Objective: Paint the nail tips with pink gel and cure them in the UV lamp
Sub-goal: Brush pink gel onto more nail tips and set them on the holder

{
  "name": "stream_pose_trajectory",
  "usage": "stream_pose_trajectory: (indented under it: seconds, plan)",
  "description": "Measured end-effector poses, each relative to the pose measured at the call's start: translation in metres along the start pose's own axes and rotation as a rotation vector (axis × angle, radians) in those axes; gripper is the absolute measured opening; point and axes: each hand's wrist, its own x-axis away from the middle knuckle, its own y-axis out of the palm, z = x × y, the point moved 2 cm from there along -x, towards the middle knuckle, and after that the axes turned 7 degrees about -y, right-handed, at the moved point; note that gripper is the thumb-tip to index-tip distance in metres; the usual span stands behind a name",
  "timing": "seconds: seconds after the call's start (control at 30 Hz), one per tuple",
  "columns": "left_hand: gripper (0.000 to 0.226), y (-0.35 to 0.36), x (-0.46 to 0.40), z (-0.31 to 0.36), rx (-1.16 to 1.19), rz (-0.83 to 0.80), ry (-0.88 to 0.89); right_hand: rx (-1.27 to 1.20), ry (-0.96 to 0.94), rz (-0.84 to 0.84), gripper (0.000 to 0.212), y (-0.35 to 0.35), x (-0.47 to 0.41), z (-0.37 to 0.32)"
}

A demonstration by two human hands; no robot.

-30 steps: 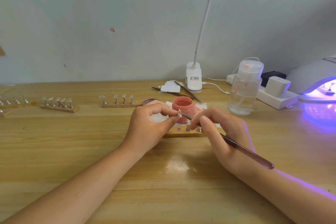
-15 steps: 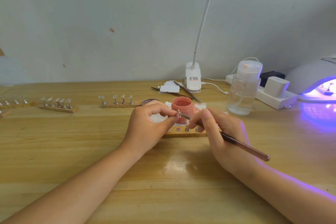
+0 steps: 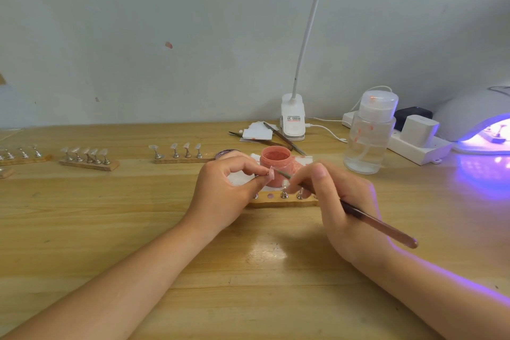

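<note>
Over the last second the brush [image 3: 358, 214] barely shifted. The right hand [image 3: 339, 201] kept gripping it, bristles at the nail tip [image 3: 271, 174] pinched by the left hand [image 3: 220, 196], at 6 o'clock of the pink gel jar [image 3: 275, 161]. Painting looked ongoing, with the lit UV lamp [image 3: 474, 121] waiting at 3 o'clock on the tabletop [image 3: 138, 229].

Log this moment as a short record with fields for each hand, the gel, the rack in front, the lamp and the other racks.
left hand: pinches a nail tip on its stand
right hand: holds a brush, bristles at the tip
pink gel jar: open, behind the hands
wooden rack: one empty hole, stands in others
UV lamp: lit purple, far right
other racks: clear tips, left side
</note>
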Motion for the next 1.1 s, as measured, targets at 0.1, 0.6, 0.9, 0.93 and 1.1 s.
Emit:
stream_pose_trajectory:
  seconds: [0.1,0.6,0.9,0.93,1.1]
  plan:
    - [0.022,-0.0004,0.0002,-0.0003,-0.007,-0.005,0.006,-0.001,0.035,-0.021,0.043,0.0004,-0.0006,0.0005]
    - [0.019,-0.0006,0.0001,0.0009,-0.006,-0.004,-0.011,-0.072,0.024,0.040,0.044,-0.0008,0.0000,0.0001]
    - [0.017,-0.0003,0.0002,0.0003,0.008,-0.012,-0.019,-0.034,0.041,0.019,0.042,0.0005,-0.0007,0.0009]
    - [0.017,-0.0004,0.0002,0.0004,0.007,-0.015,-0.018,-0.021,0.051,0.005,0.042,0.0008,-0.0011,0.0013]
    - [0.019,-0.0003,0.0006,0.0008,0.005,-0.013,-0.020,-0.090,0.062,0.029,0.045,-0.0002,0.0005,0.0015]
